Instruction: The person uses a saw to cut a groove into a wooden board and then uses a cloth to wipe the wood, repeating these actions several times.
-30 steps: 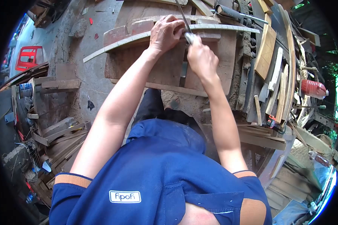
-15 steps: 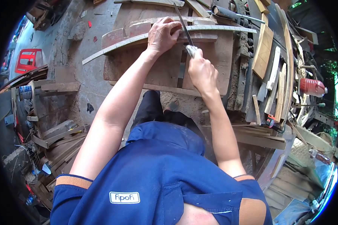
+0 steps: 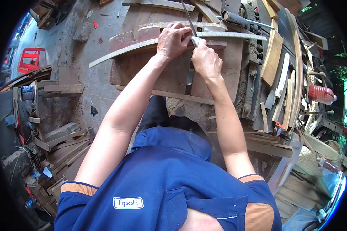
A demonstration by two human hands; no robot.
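A long, pale, slightly curved wooden strip [image 3: 235, 35] lies across the wooden bench [image 3: 154, 75], with thin cross lines along it. My left hand [image 3: 173, 40] is closed on the strip near its middle, fingers curled and thumb towards the right. My right hand [image 3: 206, 57] is wrapped round the pale handle of a narrow hand saw [image 3: 189, 17]. Its dark blade points away from me and crosses the strip just right of my left fingers. The handle end is close to the strip. The blade's teeth are too fine to make out.
Wooden blocks [image 3: 121, 40] lie behind the strip. A dark cylindrical tool [image 3: 235, 18] rests at the back right. Timber offcuts [image 3: 272, 57] line the right side, beside a red plastic bottle [image 3: 320, 94]. A red plastic chair [image 3: 29, 59] stands far left.
My right hand has moved up towards the strip, pushing the saw forward across it. My left hand stays closed on the strip. The whole view has shifted slightly.
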